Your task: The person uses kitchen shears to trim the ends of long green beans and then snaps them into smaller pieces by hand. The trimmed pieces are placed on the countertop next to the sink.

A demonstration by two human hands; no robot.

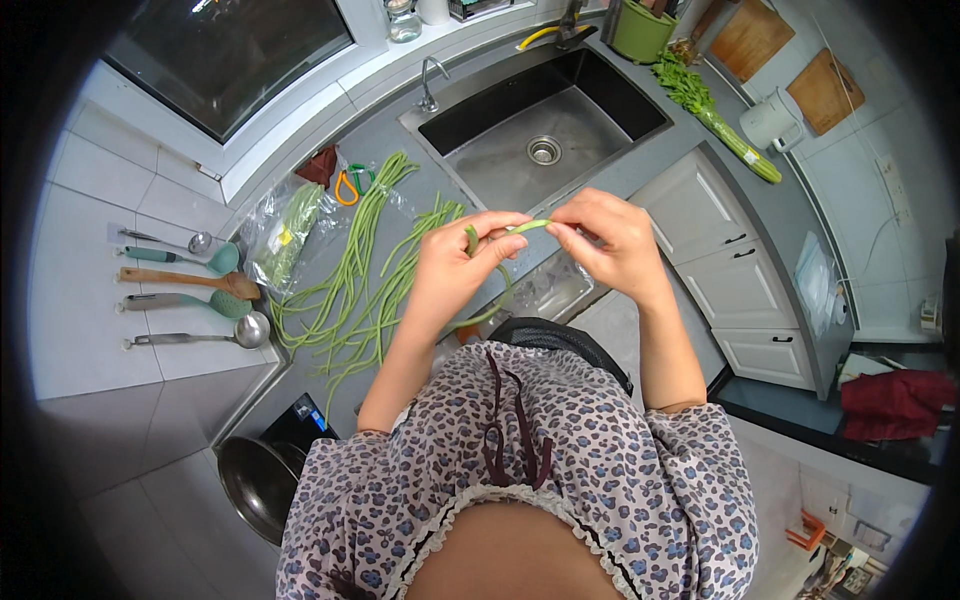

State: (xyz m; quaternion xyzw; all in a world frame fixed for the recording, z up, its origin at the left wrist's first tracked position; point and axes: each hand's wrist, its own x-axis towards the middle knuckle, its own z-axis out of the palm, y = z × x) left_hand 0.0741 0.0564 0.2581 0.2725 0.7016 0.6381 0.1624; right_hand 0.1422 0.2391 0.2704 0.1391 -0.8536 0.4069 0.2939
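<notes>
A green yardlong bean [531,226] is stretched between my two hands over the counter's front edge. My left hand [469,251] grips it between thumb and fingers, and its length runs back through the palm and hangs below. With thumb and forefinger, my right hand [604,236] pinches the tip. Left of my hands, a bundle of yardlong beans [360,225] lies fanned out on the grey counter. A looser group of these beans [401,289] lies nearer to me, partly hidden by my left forearm.
Behind my hands is a steel sink [499,176] with a small faucet [429,86]. Bagged greens [289,232] and orange-handled scissors [346,189] lie at left. Utensils, including a ladle [251,330], hang on the left wall. Celery [724,131] lies at right near a white kettle [771,120].
</notes>
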